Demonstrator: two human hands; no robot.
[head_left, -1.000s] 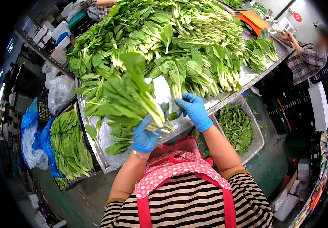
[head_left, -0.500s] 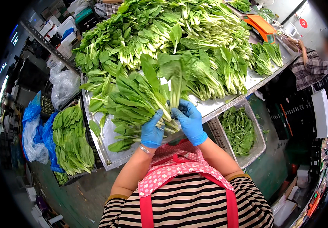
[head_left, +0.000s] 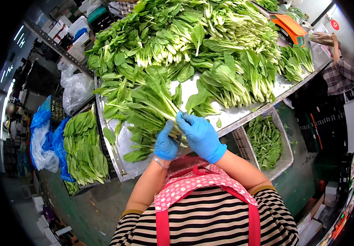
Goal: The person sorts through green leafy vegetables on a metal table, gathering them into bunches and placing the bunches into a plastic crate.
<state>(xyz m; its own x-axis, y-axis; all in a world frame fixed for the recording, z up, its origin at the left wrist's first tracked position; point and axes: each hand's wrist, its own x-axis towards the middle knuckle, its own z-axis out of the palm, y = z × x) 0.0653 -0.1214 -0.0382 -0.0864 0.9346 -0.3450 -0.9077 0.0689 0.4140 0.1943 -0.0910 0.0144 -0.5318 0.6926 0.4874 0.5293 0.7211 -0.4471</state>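
Observation:
My left hand (head_left: 167, 142), in a blue glove, is closed around the stem ends of a bunch of leafy greens (head_left: 150, 108) at the table's near edge. The leaves fan out to the far left. My right hand (head_left: 202, 137), also gloved in blue, pinches the pale stem ends at the top of the same bunch, its fingertips close to the left thumb. Just beyond the right hand, a loose plant of greens (head_left: 203, 102) lies on the metal table (head_left: 236, 117). A large heap of the same greens (head_left: 177, 41) covers the far part. My fingers hide the cut ends.
Below the table on the right stands a pale crate (head_left: 286, 158) of loose leaves. At left is a dark crate with stacked greens (head_left: 86, 147), beside blue and clear plastic bags (head_left: 45, 143). An orange scale (head_left: 289, 29) stands far right, near another person (head_left: 343, 76).
The plant that stood upright in my right hand is no longer upright. My right fingers have moved onto the bunch in my left hand. The view has shifted slightly.

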